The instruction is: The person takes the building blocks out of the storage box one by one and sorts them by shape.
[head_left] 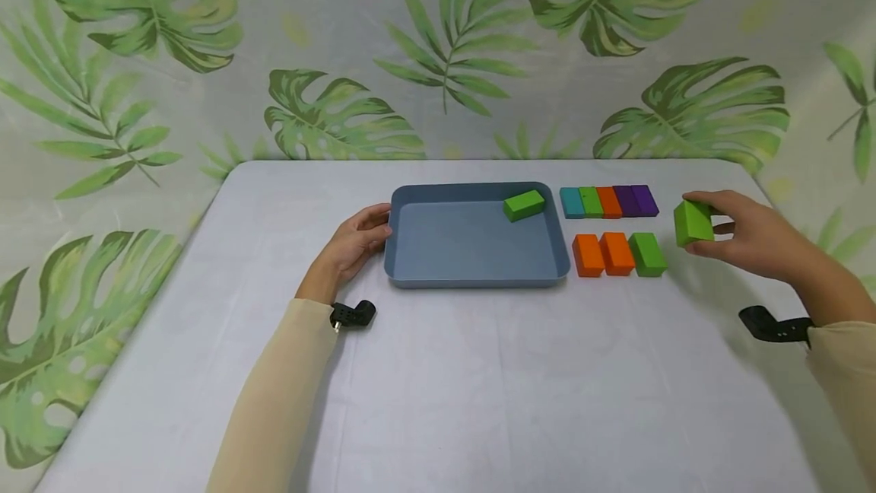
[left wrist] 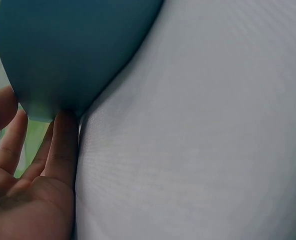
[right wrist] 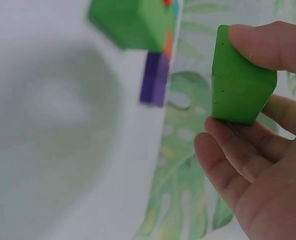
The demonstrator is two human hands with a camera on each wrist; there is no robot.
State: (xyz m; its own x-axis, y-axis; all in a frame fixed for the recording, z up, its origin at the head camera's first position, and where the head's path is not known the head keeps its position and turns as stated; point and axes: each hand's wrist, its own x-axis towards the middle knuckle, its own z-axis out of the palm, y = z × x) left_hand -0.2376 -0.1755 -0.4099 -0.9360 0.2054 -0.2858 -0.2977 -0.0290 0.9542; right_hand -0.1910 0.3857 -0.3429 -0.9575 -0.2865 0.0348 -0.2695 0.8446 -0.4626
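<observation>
At the left end of a blue-grey tray [head_left: 479,280], my left hand [head_left: 357,242] holds the edge, its thumb at the rim and the other fingertips against the outer wall. A green block [head_left: 524,205] lies in the tray's far right corner. To the right of the tray, my right hand [head_left: 756,238] pinches another green block [right wrist: 243,85] between thumb and fingers, raised above the table. Nearest to that hand on the table is a third green block [head_left: 647,254], beside two orange blocks [head_left: 617,253] in a front row.
Behind them is a row of thinner blocks: teal [head_left: 572,202], green [head_left: 591,202], orange [head_left: 608,202] and two purple ones [head_left: 635,201]. A white cloth [head_left: 499,386] covers the table, and a leaf-print curtain [head_left: 479,44] hangs behind its far edge.
</observation>
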